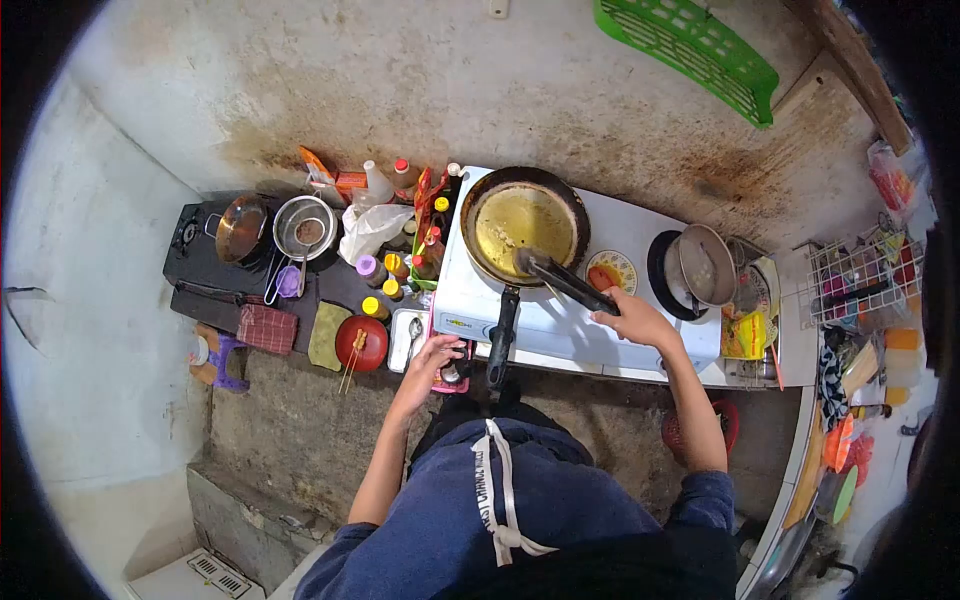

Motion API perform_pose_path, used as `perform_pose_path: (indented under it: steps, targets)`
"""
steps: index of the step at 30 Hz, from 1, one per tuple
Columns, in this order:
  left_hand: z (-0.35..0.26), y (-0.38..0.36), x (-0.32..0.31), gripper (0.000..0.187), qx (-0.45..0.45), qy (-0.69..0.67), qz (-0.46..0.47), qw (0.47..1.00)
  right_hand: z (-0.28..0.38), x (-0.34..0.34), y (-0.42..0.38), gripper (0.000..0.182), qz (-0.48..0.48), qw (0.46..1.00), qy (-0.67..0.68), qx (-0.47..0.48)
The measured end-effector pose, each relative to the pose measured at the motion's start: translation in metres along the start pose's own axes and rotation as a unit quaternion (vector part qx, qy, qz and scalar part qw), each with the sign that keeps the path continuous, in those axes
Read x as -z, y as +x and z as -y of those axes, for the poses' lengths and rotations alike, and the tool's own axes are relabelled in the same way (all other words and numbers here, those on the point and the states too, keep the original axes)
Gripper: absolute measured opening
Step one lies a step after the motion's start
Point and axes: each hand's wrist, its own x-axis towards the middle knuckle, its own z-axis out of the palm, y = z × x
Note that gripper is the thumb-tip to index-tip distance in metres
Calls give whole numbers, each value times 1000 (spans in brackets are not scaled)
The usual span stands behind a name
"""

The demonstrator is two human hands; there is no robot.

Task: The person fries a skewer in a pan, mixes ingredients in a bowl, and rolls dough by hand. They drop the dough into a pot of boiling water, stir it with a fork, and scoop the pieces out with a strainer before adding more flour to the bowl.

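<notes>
My right hand [635,320] is closed around the handle of a black cooking utensil [570,283], which looks like a spatula. The utensil's head rests in a frying pan [575,240] holding yellowish oil with small bits in it. My left hand [432,360] is at the front left of the stove with its fingers apart, beside the pan's black handle [502,335]. Close to its fingertips is a pink tray [452,387] with small items that I cannot make out. A patterned plate [625,265] with orange-red food stands right of the pan.
A grey pot [708,265] stands on the right of the white stove [590,335]. To the left are a red plate [362,362] with skewers, a strainer [305,215], a copper-coloured pot [242,230] and several bottles. A green rack [690,50] hangs on the wall.
</notes>
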Motion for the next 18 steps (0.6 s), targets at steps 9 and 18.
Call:
perform_pose_path:
  steps: [9,18]
  targets:
    - [-1,-7,1,30,0,-8,-3,1000,-17,-7,33,49,62,973,219,-41]
    - [9,-9,10,31,-15,0,7,1000,1,-16,29,46,1,998,55,-40]
